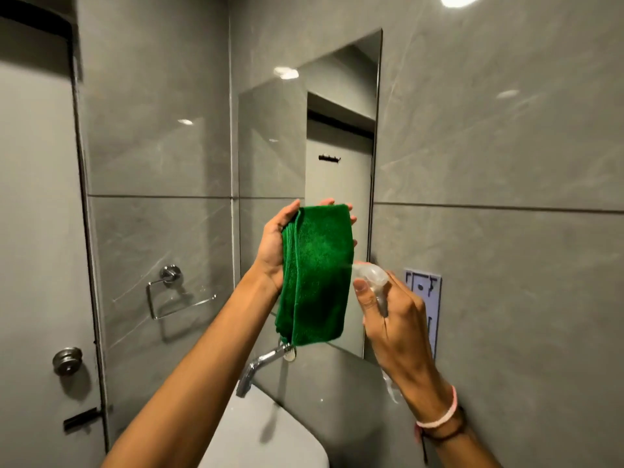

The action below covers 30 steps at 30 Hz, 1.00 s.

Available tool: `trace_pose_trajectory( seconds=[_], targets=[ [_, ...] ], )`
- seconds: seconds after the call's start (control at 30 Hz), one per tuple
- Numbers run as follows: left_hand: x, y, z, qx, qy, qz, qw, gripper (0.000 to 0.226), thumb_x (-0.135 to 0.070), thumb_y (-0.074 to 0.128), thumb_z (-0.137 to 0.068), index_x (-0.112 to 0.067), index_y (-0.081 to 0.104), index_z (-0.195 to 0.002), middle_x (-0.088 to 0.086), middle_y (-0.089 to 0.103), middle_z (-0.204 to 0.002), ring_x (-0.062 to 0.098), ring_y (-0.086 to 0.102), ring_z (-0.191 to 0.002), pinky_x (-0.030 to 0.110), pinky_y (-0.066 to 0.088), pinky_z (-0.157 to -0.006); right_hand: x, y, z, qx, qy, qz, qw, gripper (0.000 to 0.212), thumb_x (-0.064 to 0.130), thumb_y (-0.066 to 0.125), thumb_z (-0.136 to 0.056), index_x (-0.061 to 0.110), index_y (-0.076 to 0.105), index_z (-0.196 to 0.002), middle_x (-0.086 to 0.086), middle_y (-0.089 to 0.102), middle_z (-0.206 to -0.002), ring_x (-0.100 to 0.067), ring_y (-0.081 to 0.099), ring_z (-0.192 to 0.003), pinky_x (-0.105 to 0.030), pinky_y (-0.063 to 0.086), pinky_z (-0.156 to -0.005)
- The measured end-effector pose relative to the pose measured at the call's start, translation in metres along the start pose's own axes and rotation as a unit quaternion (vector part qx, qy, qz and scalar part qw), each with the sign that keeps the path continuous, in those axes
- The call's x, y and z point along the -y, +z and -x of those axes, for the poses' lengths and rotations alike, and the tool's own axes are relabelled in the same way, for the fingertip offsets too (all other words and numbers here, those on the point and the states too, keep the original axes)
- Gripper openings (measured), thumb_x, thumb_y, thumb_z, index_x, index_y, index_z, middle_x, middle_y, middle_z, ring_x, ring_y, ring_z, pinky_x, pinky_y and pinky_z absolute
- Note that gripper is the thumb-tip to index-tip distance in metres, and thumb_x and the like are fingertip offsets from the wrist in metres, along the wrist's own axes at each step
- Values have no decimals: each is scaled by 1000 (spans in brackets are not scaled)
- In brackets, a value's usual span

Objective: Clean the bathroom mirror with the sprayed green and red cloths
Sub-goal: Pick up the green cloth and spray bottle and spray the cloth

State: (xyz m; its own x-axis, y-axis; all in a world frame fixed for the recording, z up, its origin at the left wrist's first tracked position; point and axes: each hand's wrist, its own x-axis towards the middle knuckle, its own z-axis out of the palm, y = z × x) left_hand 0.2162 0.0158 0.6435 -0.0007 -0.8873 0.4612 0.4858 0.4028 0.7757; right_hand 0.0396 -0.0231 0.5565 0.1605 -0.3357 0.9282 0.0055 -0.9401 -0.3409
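A folded green cloth [317,275] hangs from my left hand [273,244], which holds it up in front of the lower part of the mirror [337,146]. My right hand [395,319] grips a clear spray bottle [369,276], its nozzle pointed at the cloth from the right, almost touching it. A finger rests on the trigger. The tall mirror is set in the grey tiled wall and reflects a door with hooks. No red cloth is in view.
A chrome tap [263,363] sticks out of the wall over a white basin [270,444] below my hands. A chrome towel ring [169,292] hangs on the left wall beside a grey door with a round knob [67,361]. A pale wall bracket [425,298] sits right of the mirror.
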Motion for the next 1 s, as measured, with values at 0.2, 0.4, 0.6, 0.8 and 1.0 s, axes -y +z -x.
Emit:
trace_pose_trajectory(
  seconds=[0.2, 0.4, 0.6, 0.8, 1.0],
  targets=[
    [19, 12, 3, -9, -25, 12, 1000, 56, -45, 27, -102, -10, 34, -146, 21, 21, -166, 39, 23, -152, 63, 15, -124, -8, -18, 41, 38, 30, 34, 998, 54, 56, 44, -101, 18, 72, -126, 25, 58, -89, 21, 52, -72, -1, 35, -66],
    [57, 14, 19, -35, -35, 27, 998, 67, -46, 20, -102, -9, 12, -158, 18, 23, -166, 35, 27, -151, 58, 35, -115, -34, -53, 128, 5, 168, -1, 986, 46, 64, 44, -99, 33, 70, -119, 21, 67, -80, 5, 62, -67, -14, 49, -65],
    [128, -11, 72, -85, -89, 73, 990, 66, -48, 28, -102, -12, 24, -157, 15, 34, -162, 33, 39, -147, 60, 26, -121, -74, -102, 270, -33, 428, -33, 903, 33, 59, 51, -95, 42, 78, -87, -14, 68, -61, -11, 63, -59, -25, 52, -59],
    [208, -39, 140, -149, -149, 116, 971, 64, -49, 31, -102, -13, 33, -154, 12, 39, -160, 31, 41, -146, 60, 28, -119, -94, -125, 395, -16, 547, -18, 837, 25, 37, 64, -95, 21, 77, -108, 2, 66, -104, -17, 70, -100, -17, 52, -87],
    [234, -45, 174, -191, -193, 128, 954, 65, -50, 28, -101, -14, 30, -155, 11, 36, -162, 29, 37, -148, 58, 22, -122, -122, -117, 439, 56, 575, 19, 816, 20, 14, 67, -97, 8, 74, -115, -15, 60, -103, -25, 63, -88, -12, 49, -74]
  ],
)
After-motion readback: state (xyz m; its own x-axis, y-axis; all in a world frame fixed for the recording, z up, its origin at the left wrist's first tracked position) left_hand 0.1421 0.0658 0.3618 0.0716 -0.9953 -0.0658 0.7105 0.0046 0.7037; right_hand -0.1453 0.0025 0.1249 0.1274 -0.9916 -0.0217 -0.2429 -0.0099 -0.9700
